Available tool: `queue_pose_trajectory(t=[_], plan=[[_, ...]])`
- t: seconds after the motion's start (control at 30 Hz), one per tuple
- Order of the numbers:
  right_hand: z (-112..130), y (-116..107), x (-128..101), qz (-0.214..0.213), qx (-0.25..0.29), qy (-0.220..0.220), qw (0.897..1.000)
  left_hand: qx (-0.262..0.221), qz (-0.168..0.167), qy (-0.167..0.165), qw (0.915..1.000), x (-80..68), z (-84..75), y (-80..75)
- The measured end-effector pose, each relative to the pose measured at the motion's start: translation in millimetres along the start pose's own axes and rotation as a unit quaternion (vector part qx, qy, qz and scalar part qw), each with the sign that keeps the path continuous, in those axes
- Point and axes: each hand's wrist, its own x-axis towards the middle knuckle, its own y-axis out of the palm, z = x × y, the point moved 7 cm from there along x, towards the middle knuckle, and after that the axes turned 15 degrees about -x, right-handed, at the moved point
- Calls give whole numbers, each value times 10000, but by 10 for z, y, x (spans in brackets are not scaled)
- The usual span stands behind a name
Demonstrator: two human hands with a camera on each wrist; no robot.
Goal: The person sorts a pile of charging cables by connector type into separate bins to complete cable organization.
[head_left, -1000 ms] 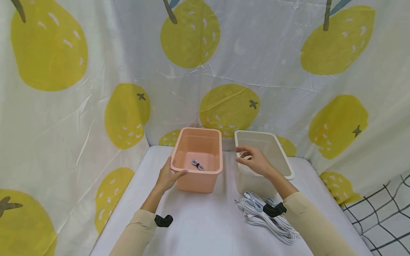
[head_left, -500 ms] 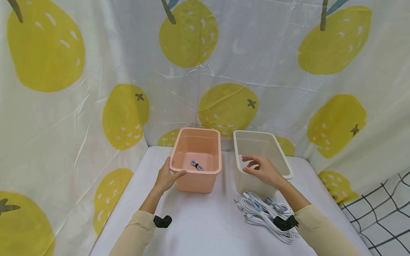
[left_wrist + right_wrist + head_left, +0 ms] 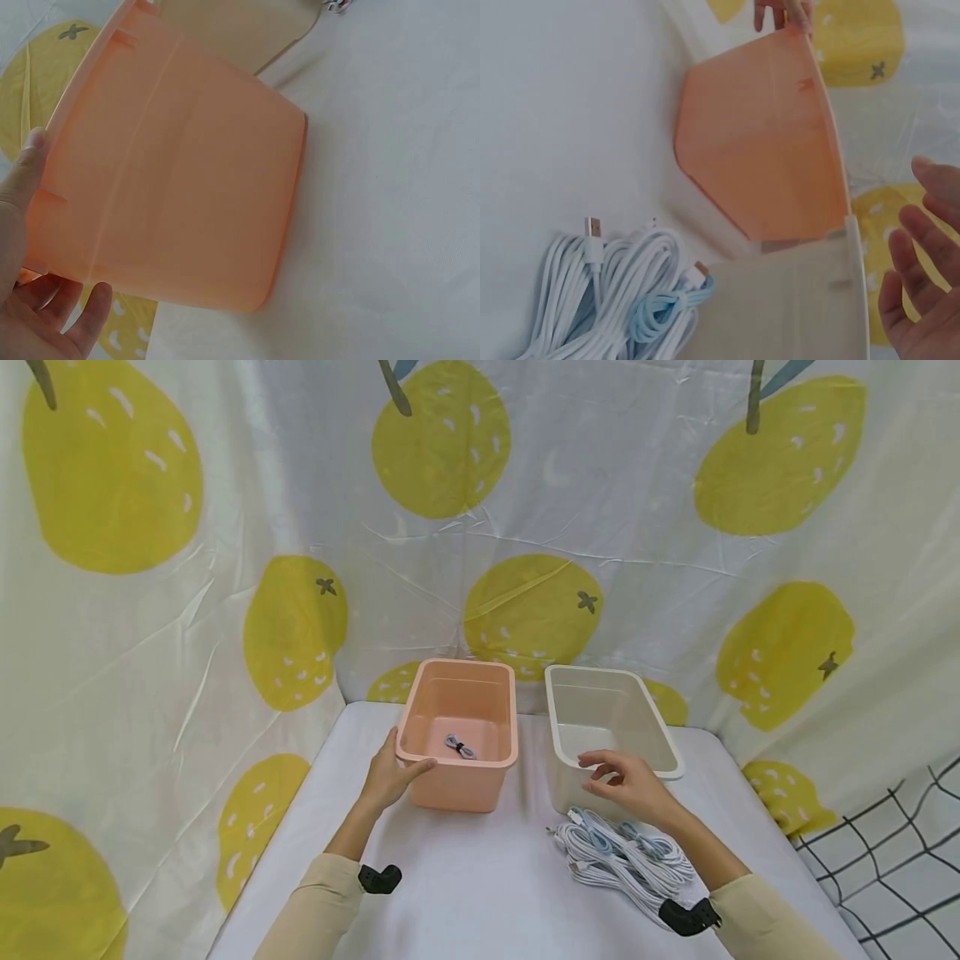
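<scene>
White cloth covers the table (image 3: 465, 893), and a curtain (image 3: 600, 510) printed with big yellow fruit closes it in on three sides; a black wire grid (image 3: 892, 868) shows at 4 o'clock. The pink bin (image 3: 459, 735) stands upright just beyond the table's middle, its long axis running from 6 to 12 o'clock, open top up. The left hand (image 3: 390, 777) holds its near left corner, thumb hooked over the rim and fingers against the wall. Inside lies a small tied cable (image 3: 462, 747), too small to make out in detail. At the bin's 3 o'clock, just beside it and set the same way, stands the white bin (image 3: 611, 727). The right hand (image 3: 633, 781) hovers at that bin's near rim with fingers loosely spread and relaxed, holding nothing; whether it touches the rim cannot be told. A pile of white cables (image 3: 622, 864) lies at the white bin's 6 o'clock, one light blue cable (image 3: 664, 311) among them. The right forearm hides the pile's right edge.
</scene>
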Motion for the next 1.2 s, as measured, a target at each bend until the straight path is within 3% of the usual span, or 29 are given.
queue_pose_trajectory(t=[0.3, 0.6, 1.1, 1.2], plan=[[-212, 19, -349, 18, -178, 265, 9995, -26, 31, 60, 10000, 8, -24, 0], [-616, 80, -630, 31, -179, 706, 9973, -154, 23, 102, 9998, -11, 11, 22], [-1197, 165, -935, 264, -555, 2001, 9778, -162, 18, 150, 9998, -13, -18, 28], [-1273, 167, -979, 225, -670, 2100, 9751, -130, 12, 118, 9998, -7, -15, 29]])
